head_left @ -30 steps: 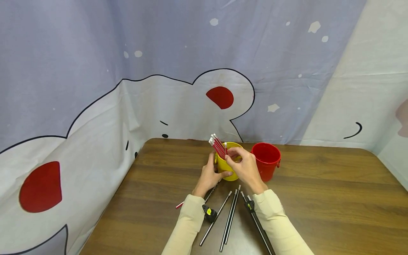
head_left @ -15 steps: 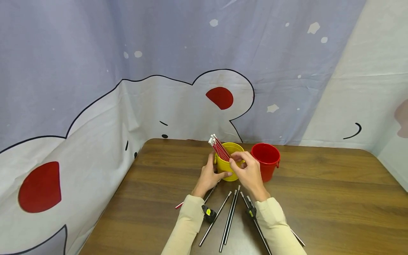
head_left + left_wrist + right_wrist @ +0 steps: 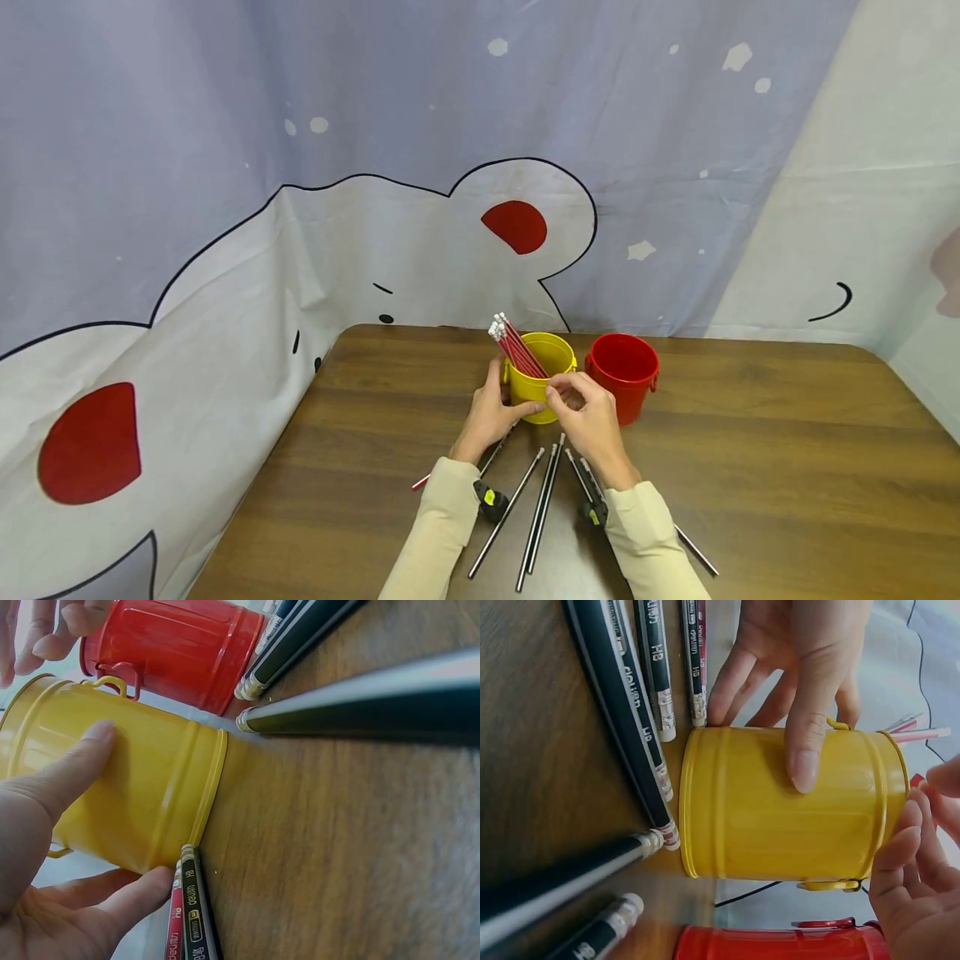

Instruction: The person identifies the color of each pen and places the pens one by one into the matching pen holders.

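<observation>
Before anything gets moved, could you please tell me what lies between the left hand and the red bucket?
In the head view, the yellow bucket, with red pencils leaning in it, stands between them, partly behind the right hand.

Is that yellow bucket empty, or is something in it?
Not empty: red pencils lean inside the yellow bucket, their white-tipped ends rising past its rim. It isn't full either; bare inner wall shows beside them.

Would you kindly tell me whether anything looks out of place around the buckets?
One stray red pencil lies on the table beside a black one, while the other red pencils lean in the yellow bucket.
</observation>
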The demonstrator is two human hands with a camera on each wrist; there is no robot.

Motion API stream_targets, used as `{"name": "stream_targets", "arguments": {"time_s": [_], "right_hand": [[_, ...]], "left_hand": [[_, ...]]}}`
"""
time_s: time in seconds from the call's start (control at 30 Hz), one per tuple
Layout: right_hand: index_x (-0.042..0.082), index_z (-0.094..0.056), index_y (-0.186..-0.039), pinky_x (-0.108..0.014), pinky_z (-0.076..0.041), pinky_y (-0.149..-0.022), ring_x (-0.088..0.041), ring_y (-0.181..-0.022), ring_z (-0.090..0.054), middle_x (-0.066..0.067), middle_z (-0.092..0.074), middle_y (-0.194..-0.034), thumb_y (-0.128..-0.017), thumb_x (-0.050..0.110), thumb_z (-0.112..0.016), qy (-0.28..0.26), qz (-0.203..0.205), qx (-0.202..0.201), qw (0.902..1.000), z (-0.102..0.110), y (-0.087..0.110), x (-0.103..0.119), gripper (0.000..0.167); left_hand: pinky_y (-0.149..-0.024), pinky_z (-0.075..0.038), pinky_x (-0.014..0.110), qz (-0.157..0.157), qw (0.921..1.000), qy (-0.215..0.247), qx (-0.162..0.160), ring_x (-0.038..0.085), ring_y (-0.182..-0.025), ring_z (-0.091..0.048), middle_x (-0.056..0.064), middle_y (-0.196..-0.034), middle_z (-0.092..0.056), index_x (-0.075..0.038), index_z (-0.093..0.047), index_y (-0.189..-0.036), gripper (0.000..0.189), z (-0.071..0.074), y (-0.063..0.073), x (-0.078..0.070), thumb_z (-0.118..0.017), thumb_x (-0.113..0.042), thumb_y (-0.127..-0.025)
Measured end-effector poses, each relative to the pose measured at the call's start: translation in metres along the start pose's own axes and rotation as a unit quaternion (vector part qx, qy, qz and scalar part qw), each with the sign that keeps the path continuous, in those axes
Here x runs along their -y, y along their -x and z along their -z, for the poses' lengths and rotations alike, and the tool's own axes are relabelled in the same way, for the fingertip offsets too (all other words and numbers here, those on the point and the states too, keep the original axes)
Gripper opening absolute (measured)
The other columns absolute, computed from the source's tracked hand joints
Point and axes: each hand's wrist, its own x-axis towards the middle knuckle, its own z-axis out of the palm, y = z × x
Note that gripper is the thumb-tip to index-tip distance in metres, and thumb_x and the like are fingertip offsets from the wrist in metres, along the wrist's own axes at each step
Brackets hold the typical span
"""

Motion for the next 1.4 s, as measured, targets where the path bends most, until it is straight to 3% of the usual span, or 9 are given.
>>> {"name": "stream_targets", "arguments": {"time_s": [0.17,0.3,0.47,0.6,0.7,0.8,0.9,1.07,1.4], "right_hand": [[0.008,-0.067,-0.084,-0.023,-0.049,-0.057,-0.011,-0.062,-0.055,0.002,-0.062,-0.073,-0.080,0.005,-0.068,0.034,0.009,0.067,0.9971,0.002,0.001,0.003,0.004],[0.009,-0.068,-0.082,-0.021,-0.048,-0.057,-0.008,-0.062,-0.054,0.006,-0.061,-0.071,-0.080,0.009,-0.067,0.075,0.022,0.168,0.9827,0.001,0.003,0.004,0.002],[0.008,-0.068,-0.086,-0.022,-0.050,-0.063,-0.006,-0.067,-0.055,0.007,-0.062,-0.075,-0.081,0.012,-0.066,0.121,0.039,0.280,0.9515,-0.005,0.005,0.004,0.007],[0.006,-0.068,-0.096,-0.032,-0.050,-0.079,-0.013,-0.085,-0.060,0.001,-0.065,-0.091,-0.081,0.011,-0.066,0.166,0.083,0.327,0.9268,-0.014,0.006,0.003,0.016],[0.005,-0.066,-0.105,-0.040,-0.045,-0.091,-0.021,-0.103,-0.056,-0.004,-0.063,-0.107,-0.083,0.014,-0.064,0.210,0.120,0.366,0.8987,-0.021,0.008,0.002,0.024],[0.007,-0.062,-0.113,-0.047,-0.043,-0.093,-0.026,-0.113,-0.049,-0.007,-0.057,-0.118,-0.084,0.020,-0.062,0.263,0.149,0.392,0.8690,-0.026,0.012,0.003,0.031],[0.008,-0.061,-0.116,-0.051,-0.042,-0.092,-0.027,-0.116,-0.047,-0.007,-0.055,-0.122,-0.085,0.023,-0.061,0.296,0.171,0.398,0.8515,-0.032,0.014,0.003,0.033],[0.010,-0.061,-0.114,-0.049,-0.042,-0.093,-0.023,-0.114,-0.050,-0.006,-0.057,-0.119,-0.089,0.020,-0.056,0.311,0.182,0.385,0.8497,-0.041,0.015,0.000,0.027],[0.011,-0.064,-0.092,-0.039,-0.047,-0.085,-0.015,-0.088,-0.057,0.001,-0.061,-0.091,-0.090,0.017,-0.055,0.284,0.207,0.342,0.8716,-0.053,0.009,-0.009,0.010]], "left_hand": [[-0.080,-0.052,0.032,-0.002,1.0000,-0.001,0.005,0.027,-0.103,-0.060,0.012,-0.133,-0.047,-0.029,-0.020,-0.142,0.089,0.003,0.000,0.000,-0.075,-0.036,-0.073],[-0.082,-0.052,0.034,-0.005,0.9999,-0.009,0.007,0.028,-0.106,-0.059,0.012,-0.135,-0.046,-0.028,-0.022,-0.141,0.083,0.004,-0.001,0.001,-0.073,-0.036,-0.076],[-0.085,-0.051,0.034,-0.009,0.9999,-0.007,0.004,0.025,-0.106,-0.058,0.008,-0.133,-0.048,-0.029,-0.022,-0.141,0.085,0.005,-0.002,0.001,-0.073,-0.042,-0.074],[-0.082,-0.051,0.032,-0.007,1.0000,-0.007,0.000,0.022,-0.102,-0.059,0.006,-0.128,-0.053,-0.029,-0.025,-0.140,0.085,0.007,-0.002,-0.001,-0.074,-0.045,-0.072],[-0.083,-0.051,0.033,-0.006,0.9999,0.015,0.002,0.023,-0.104,-0.059,0.006,-0.126,-0.053,-0.029,-0.026,-0.138,0.084,0.008,-0.002,-0.002,-0.075,-0.042,-0.072],[-0.087,-0.050,0.035,-0.009,0.9993,0.036,0.009,0.025,-0.108,-0.057,0.008,-0.130,-0.050,-0.028,-0.026,-0.138,0.083,0.010,-0.002,-0.004,-0.076,-0.040,-0.072],[-0.089,-0.048,0.035,-0.011,0.9991,0.039,0.012,0.025,-0.110,-0.056,0.008,-0.134,-0.047,-0.028,-0.027,-0.139,0.083,0.011,-0.002,-0.006,-0.076,-0.039,-0.072],[-0.089,-0.048,0.035,-0.014,0.9991,0.038,0.013,0.025,-0.109,-0.057,0.007,-0.134,-0.048,-0.029,-0.029,-0.137,0.080,0.012,-0.001,-0.008,-0.076,-0.037,-0.073],[-0.085,-0.050,0.032,-0.014,0.9996,0.025,0.006,0.021,-0.102,-0.060,0.004,-0.124,-0.056,-0.027,-0.035,-0.131,0.071,0.011,-0.002,-0.007,-0.076,-0.038,-0.073]]}}
